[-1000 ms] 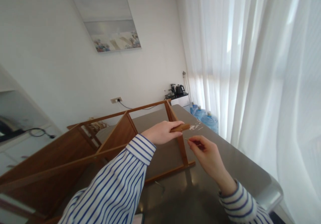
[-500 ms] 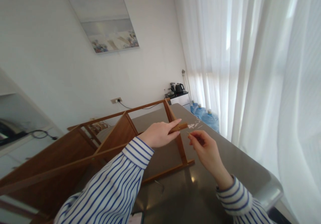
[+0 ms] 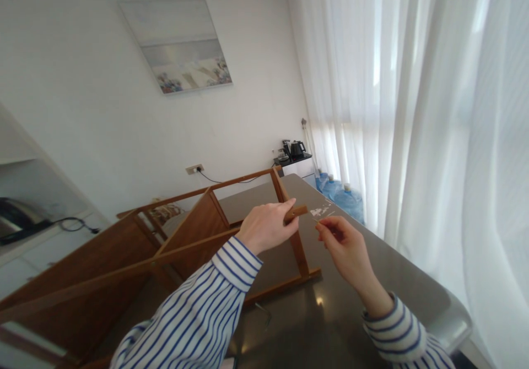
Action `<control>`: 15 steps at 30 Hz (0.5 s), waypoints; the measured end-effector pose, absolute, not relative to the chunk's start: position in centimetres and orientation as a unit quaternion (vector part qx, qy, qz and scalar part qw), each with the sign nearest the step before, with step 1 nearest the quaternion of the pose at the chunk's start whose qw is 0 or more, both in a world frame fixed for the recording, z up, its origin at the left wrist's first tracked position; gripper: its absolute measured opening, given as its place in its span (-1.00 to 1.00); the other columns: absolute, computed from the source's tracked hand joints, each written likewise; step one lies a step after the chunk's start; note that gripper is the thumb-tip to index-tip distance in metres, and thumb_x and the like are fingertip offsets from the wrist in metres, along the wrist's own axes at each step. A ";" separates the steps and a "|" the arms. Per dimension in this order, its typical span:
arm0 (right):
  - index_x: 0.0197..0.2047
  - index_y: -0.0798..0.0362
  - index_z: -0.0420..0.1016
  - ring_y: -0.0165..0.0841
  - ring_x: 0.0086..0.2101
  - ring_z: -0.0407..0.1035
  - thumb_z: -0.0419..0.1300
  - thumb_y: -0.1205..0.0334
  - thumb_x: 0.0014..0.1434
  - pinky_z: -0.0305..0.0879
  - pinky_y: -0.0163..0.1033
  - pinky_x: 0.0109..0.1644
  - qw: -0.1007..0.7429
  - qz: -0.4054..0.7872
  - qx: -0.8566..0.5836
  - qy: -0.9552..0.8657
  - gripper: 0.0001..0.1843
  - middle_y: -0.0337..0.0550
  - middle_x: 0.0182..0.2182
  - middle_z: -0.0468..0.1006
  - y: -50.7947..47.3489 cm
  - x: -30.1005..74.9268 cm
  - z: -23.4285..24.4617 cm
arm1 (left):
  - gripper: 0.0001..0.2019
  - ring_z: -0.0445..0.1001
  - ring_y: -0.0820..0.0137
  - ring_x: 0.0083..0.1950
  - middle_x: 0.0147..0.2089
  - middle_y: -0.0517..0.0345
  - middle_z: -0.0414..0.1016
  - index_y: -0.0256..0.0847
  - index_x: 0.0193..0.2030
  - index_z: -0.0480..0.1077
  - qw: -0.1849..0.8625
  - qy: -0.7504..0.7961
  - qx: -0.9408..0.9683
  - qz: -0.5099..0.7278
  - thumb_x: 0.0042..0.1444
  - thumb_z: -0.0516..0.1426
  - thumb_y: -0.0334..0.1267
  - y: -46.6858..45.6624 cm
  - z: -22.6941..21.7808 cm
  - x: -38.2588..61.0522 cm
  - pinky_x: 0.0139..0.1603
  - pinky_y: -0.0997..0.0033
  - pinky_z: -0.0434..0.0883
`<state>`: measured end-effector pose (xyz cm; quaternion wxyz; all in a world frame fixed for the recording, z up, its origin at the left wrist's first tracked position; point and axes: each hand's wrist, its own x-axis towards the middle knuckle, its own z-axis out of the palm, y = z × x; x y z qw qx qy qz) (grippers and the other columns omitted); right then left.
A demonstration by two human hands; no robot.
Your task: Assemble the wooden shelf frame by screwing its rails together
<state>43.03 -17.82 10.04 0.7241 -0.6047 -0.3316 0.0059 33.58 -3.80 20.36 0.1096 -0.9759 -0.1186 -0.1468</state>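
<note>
A brown wooden shelf frame (image 3: 202, 215) lies on its side across the grey table (image 3: 397, 270). My left hand (image 3: 266, 227) is wrapped around the end of its upper near rail (image 3: 301, 211), thumb and fingers on either side of the wood. A small hole shows near that rail end. Just to the right, apart from the wood, my right hand (image 3: 345, 250) pinches a thin, short piece (image 3: 316, 221) between thumb and forefinger; it is too small to name. A bent metal rod like a hex key (image 3: 264, 312) lies on the table below the frame.
White scraps (image 3: 322, 210) lie on the table beyond my right hand. Blue water bottles (image 3: 346, 197) stand by the curtain (image 3: 433, 137). A black kettle (image 3: 296, 148) sits on a cabinet at the back. Part of a phone-like object (image 3: 229, 363) shows at the bottom edge.
My right hand has shifted slightly right, away from the rail end, still pinching the thin piece. My left forefinger has drawn in slightly on the rail. The view has tilted a little.
</note>
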 end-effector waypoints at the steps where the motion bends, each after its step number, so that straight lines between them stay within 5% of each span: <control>1: -0.26 0.06 0.45 -0.38 -0.47 0.40 0.19 0.02 0.11 0.35 -0.29 -0.38 0.723 0.003 -0.604 -0.335 -0.73 -0.20 -0.48 0.51 -17.8 43.1 10.3 | -0.48 0.52 0.15 -0.07 -0.01 0.06 0.54 -0.09 0.23 0.24 0.111 -0.123 -0.975 -0.147 0.17 -0.05 0.02 -3.7 20.7 33.6 -0.13 0.23 0.39; 15: -0.28 0.05 0.49 -0.36 -0.38 0.43 0.25 0.13 0.06 0.35 -0.24 -0.23 0.756 0.021 -0.554 -0.347 -0.81 -0.19 -0.41 0.55 -16.9 43.0 11.8 | -0.56 0.52 0.24 -0.12 -0.09 0.12 0.55 -0.01 0.12 0.32 0.063 -0.108 -0.983 -0.132 0.14 -0.01 0.03 -3.3 22.4 33.6 -0.19 0.36 0.38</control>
